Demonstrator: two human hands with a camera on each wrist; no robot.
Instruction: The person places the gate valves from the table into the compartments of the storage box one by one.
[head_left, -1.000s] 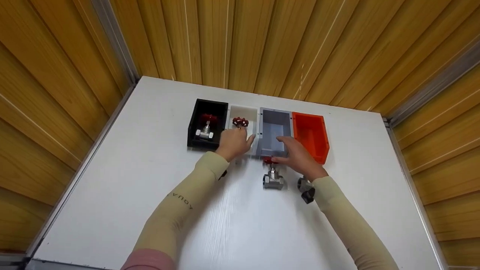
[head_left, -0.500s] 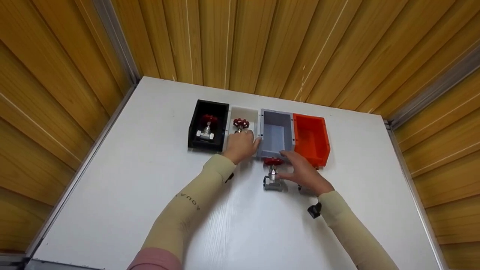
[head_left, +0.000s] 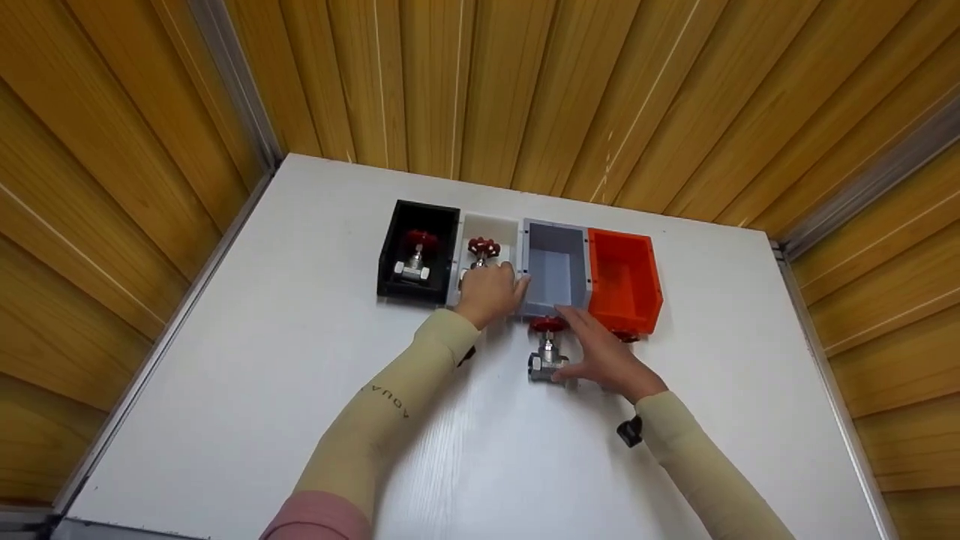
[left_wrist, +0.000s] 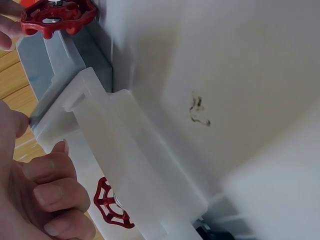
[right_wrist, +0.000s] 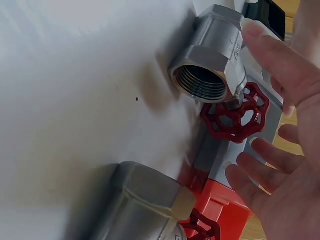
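Note:
A globe valve with a red handwheel (head_left: pixel 484 246) sits in the white bin (head_left: pixel 491 223), its lower body partly hidden by my left hand (head_left: pixel 487 291). In the left wrist view that hand's fingers (left_wrist: pixel 60 192) are loosely curled, the thumb apart, with nothing held. My right hand (head_left: pixel 606 360) reaches round a second valve (head_left: pixel 549 356) that stands before the grey bin (head_left: pixel 555 270). In the right wrist view its thumb (right_wrist: pixel 267 45) is at the steel body, while the other fingers are spread beside the red handwheel (right_wrist: pixel 237 115).
Another valve (right_wrist: pixel 145 200) stands before the orange bin (head_left: pixel 626 277), mostly hidden by my right hand in the head view. A further valve (head_left: pixel 412 266) is in the black bin (head_left: pixel 390 255). Wood-patterned walls (head_left: pixel 480 90) enclose the white table (head_left: pixel 262 337).
My right hand has come down and its thumb moved from the handwheel to the body of the valve before the grey bin. My left hand has drawn slightly right and down from the valve in the white bin.

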